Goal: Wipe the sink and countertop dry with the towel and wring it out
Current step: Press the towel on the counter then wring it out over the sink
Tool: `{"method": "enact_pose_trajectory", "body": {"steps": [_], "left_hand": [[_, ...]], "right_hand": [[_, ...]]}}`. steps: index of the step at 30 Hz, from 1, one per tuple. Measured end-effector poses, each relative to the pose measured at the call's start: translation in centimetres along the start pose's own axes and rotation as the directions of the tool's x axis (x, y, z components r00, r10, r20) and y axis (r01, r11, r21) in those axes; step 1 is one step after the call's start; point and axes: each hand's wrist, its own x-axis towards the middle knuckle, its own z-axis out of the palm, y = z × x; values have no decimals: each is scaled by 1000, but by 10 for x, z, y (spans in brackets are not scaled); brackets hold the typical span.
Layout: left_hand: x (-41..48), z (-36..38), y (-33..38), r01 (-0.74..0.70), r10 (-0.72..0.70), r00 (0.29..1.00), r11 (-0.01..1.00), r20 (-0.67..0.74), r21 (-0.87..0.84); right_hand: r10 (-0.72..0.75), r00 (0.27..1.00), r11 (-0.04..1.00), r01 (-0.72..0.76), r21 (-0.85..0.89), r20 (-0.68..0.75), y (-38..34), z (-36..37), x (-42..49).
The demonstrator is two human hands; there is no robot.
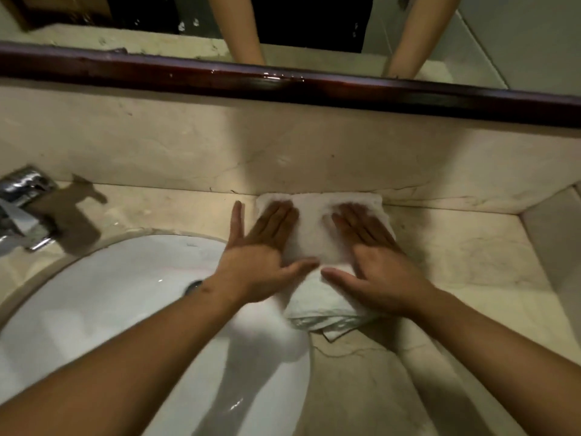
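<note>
White terry cloth, a folded towel [317,234], lies on the marble countertop [471,262] just to the right of the sink [110,294], its far edge pushed up against the marble backsplash [220,146]. Both hands press flat on it with straight fingers, gripping nothing. On the left hand [261,247], three fingers and the thumb lie on the cloth, while its little finger is spread off to the side over bare marble. On the right hand [374,256], the fingers fan across the towel's right half and the thumb points inward toward the left thumb, the two tips close but apart. The towel's near end shows several stacked layers, one thin corner poking out onto the counter. The sink is a white oval basin set under the stone, with a dark drain [192,286] partly hidden behind the left forearm. A chrome faucet [22,209] stands at the far left edge. Above the backsplash runs a dark reddish wooden mirror frame [283,86], and the mirror [314,23] reflects two bare forearms.
</note>
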Motion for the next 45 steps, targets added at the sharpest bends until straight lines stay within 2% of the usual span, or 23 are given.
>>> {"method": "enact_pose_trajectory", "body": {"steps": [2, 4, 8, 12, 15, 18, 20, 22, 25, 27, 30, 32, 35, 36, 38, 39, 41, 42, 43, 44, 45], "left_hand": [[2, -12, -5, -119, 117, 990, 993, 80, 24], [6, -13, 1, -225, 217, 967, 973, 135, 47], [9, -7, 8, -237, 229, 949, 971, 215, 13], [-10, -14, 10, -250, 232, 946, 967, 225, 55], [-24, -14, 30, -262, 254, 961, 962, 105, 72], [-44, -7, 50, -283, 284, 958, 959, -32, 14], [-55, -7, 56, -290, 289, 957, 957, -18, -20], [-62, -20, 54, -278, 287, 956, 953, 69, -117], [-75, -69, 38, -235, 309, 918, 929, 250, -287], [-90, -113, 23, -244, 335, 908, 911, 251, -331], [-128, -187, -14, -279, 356, 927, 866, 120, -416], [-153, -232, -37, -313, 337, 940, 799, -48, -513], [-195, -298, -58, -312, 192, 949, 676, -249, -668], [-206, -316, -62, -301, 134, 950, 644, -283, -704], [-225, -340, -69, -251, 60, 964, 532, -260, -808], [-235, -347, -73, -206, 34, 977, 409, -211, -889], [-253, -355, -84, -116, -4, 993, 26, -116, -993], [-260, -356, -85, -98, 18, 994, -181, -103, -979], [-267, -356, -85, -95, 93, 985, -412, -145, -906], [-272, -354, -82, -66, 220, 942, -620, -253, -782], [-279, -356, -69, -128, 265, 872, -688, -412, -715]], "right_hand": [[15, 994, 998, -8, -69, 110, 16, -16, -9], [27, 971, 999, -19, -36, 238, 26, -23, -12], [18, 953, 1000, -21, 7, 301, 19, -18, -9], [23, 965, 999, -15, -34, 261, 1, -14, -24], [25, 992, 997, -16, -73, 126, -10, -8, -41], [3, 1000, 999, -1, -45, 27, -16, 2, -64], [10, 999, 1000, -9, -26, 43, -25, -2, -76], [34, 995, 999, -33, -9, 91, -37, -17, -83], [45, 983, 981, -76, 177, 176, -66, -59, -89], [25, 975, 936, -100, 336, 222, -96, -88, -95], [83, 989, 859, -132, 494, 120, -156, -124, -105], [164, 985, 741, -154, 654, 46, -196, -146, -115], [218, 973, 433, -165, 886, 74, -257, -182, -130], [196, 978, 342, -136, 930, 71, -275, -193, -133], [173, 984, 163, -76, 984, 47, -308, -213, -139], [162, 986, 83, -53, 995, 39, -323, -223, -142], [110, 994, -108, -2, 994, 14, -349, -242, -146], [63, 998, -222, 12, 975, 2, -358, -250, -149], [4, 1000, -311, 19, 950, -19, -367, -258, -151], [-55, 998, -383, 11, 924, -35, -378, -265, -154], [-100, 994, -458, -10, 889, -41, -386, -268, -156]]}}
